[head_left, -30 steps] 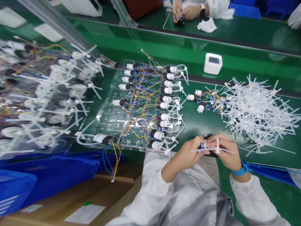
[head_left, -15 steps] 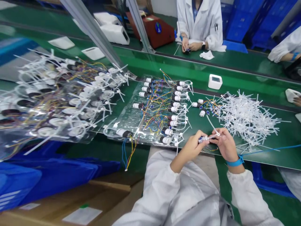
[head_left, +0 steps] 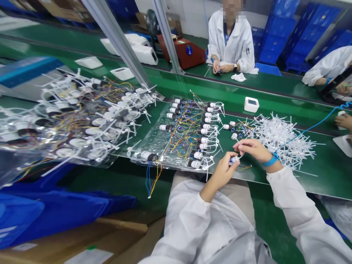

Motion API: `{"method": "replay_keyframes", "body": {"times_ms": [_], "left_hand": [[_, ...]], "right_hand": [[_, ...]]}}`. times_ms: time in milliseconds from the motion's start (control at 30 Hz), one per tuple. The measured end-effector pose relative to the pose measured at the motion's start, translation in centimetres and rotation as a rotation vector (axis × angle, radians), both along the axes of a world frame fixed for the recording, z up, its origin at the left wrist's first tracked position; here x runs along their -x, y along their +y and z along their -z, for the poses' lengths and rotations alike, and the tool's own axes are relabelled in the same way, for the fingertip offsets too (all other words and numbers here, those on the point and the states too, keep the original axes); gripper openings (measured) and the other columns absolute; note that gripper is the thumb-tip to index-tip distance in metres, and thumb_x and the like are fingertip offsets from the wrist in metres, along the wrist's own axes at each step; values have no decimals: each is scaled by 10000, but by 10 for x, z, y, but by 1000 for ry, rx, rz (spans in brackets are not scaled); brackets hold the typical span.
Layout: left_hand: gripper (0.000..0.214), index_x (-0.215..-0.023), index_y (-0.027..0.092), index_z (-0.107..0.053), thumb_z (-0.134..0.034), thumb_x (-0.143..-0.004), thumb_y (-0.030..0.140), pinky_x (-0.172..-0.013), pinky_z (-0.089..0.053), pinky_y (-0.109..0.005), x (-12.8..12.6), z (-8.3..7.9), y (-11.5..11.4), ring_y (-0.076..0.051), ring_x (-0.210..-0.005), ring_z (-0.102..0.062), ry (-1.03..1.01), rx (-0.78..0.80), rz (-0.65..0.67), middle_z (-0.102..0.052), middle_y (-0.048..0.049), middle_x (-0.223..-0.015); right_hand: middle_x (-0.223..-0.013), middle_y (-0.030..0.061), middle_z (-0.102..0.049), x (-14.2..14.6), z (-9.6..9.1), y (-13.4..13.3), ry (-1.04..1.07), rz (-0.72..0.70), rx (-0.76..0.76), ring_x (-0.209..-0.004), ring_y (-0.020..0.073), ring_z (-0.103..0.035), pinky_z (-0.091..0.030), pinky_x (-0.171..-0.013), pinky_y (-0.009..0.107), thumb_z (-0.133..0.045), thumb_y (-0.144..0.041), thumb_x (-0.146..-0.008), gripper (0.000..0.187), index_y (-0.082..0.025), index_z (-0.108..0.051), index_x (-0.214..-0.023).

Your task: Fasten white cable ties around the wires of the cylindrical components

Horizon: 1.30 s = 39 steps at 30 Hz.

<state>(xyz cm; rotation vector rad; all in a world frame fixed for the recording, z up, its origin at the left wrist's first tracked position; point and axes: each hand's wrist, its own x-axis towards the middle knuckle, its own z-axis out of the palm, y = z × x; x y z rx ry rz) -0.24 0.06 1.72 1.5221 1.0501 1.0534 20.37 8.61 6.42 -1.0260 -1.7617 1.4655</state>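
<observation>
My left hand (head_left: 223,169) is closed around a small white cylindrical part (head_left: 234,159) with a blue piece on it, at the bench's near edge. A white cable tie (head_left: 242,157) curves up from that part. My right hand (head_left: 254,149), wearing a blue wrist strap (head_left: 271,160), pinches the tie just above the left hand. Thin wires (head_left: 244,167) trail to the right beneath my hands. Beyond them lie a few similar white parts (head_left: 234,136) with coloured wires. A heap of loose cable ties (head_left: 277,134) is to the right.
Wired parts with looped ties lie in rows on clear plastic (head_left: 154,146); a larger pile (head_left: 82,124) is further left. A white device (head_left: 251,105) stands behind. A blue cord (head_left: 310,126) runs from my wrist strap. Across the bench a co-worker (head_left: 231,40) handles something small.
My right hand has moved up and left over the left hand, its grip now on the tie above the part. The view has tilted up slightly.
</observation>
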Motion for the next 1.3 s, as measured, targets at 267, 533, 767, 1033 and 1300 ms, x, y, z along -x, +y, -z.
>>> {"method": "replay_keyframes", "body": {"times_ms": [267,533,767,1033,1300], "left_hand": [[342,-1273,200,-670,-554,-1123,485,-1146,-501,-447,-5,5,-2,-275,-1274,-668,-41,-131,-193,-718,-145,-1318],[385,-1323,200,-697,-539,-1139,500,-1096,-562,-449,1,-7,-21,-295,-1276,-714,154,-270,-265,-755,-167,-1331],[266,-1186,298,-764,-622,-1107,510,-834,-617,-354,44,-93,-65,-245,-935,-781,357,-279,0,-848,-47,-1119],[290,-1356,277,-611,-559,-1146,471,-908,-564,-362,21,-97,-44,-254,-1003,-714,361,-233,9,-791,-34,-966],[104,-1189,257,-532,-533,-1092,293,-723,-513,-296,-3,-68,-14,-209,-730,-732,319,182,-3,-742,36,-790]], "right_hand": [[-790,23,-781,5,35,17,273,47,235,-657,140,-666,-551,-659,268,-909,-505,-878,393,-186,-864,-1103],[-640,-3,-712,7,31,16,444,-25,284,-670,189,-699,-583,-617,293,-912,-549,-874,385,-202,-845,-1027],[-545,-17,-638,5,23,17,518,-79,333,-728,228,-719,-517,-528,253,-909,-572,-866,417,-196,-815,-1019],[-649,-2,-674,8,35,24,307,-32,324,-695,180,-688,-511,-498,219,-813,-600,-953,426,-184,-819,-1044],[-749,9,-728,6,35,28,123,53,101,-707,170,-664,-564,-681,286,-766,-528,-995,361,-200,-834,-1131]]}}
